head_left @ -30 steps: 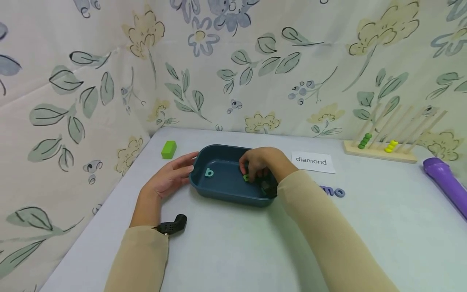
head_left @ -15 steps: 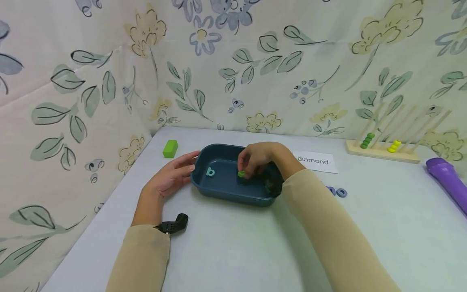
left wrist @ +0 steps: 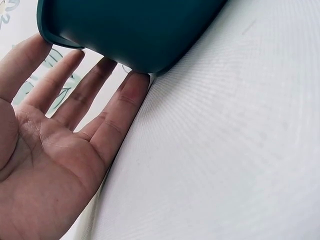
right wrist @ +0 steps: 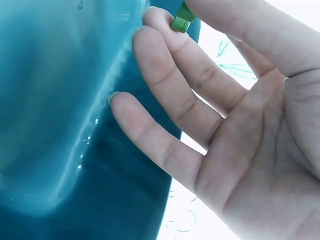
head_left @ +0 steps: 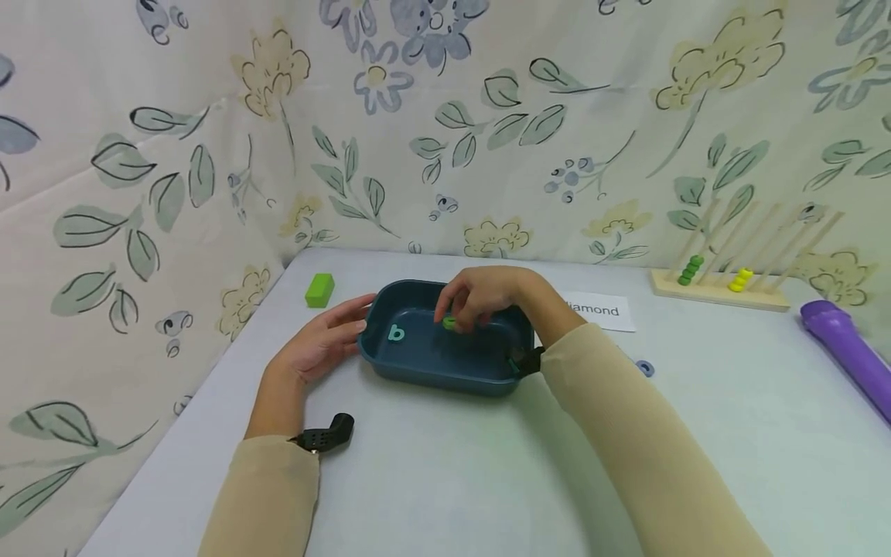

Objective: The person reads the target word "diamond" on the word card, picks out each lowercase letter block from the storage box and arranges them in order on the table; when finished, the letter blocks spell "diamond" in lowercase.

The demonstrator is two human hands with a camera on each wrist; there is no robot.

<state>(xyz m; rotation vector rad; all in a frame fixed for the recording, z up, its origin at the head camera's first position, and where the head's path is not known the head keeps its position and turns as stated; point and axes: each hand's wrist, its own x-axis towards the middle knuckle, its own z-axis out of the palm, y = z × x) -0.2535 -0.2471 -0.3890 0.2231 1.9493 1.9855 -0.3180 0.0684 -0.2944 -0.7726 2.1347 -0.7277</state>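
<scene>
A dark teal tray [head_left: 445, 377] stands on the white table. Against its left end rests my left hand [head_left: 322, 340]; in the left wrist view the extended fingertips [left wrist: 135, 90] meet the tray's outer wall. Over the tray's inside, my right hand [head_left: 480, 295] pinches a small green plastic letter [right wrist: 183, 21] between thumb and a finger. Those fingers cover part of it, so its shape is partly hidden. The other right fingers are loosely bent. A teal letter b [head_left: 396, 333] lies at the left on the tray's floor.
Behind the right forearm lies a card [head_left: 602, 311] printed "diamond", partly covered. A blue-purple letter o [head_left: 645, 368] lies in front of it. A green block [head_left: 319, 290] is back left. A peg abacus [head_left: 720, 290] and a purple tube-like object [head_left: 845, 352] are at right.
My right hand has raised the green letter from the tray's floor and carried it slightly left. My left hand stays at the tray's end. The view has shifted a little.
</scene>
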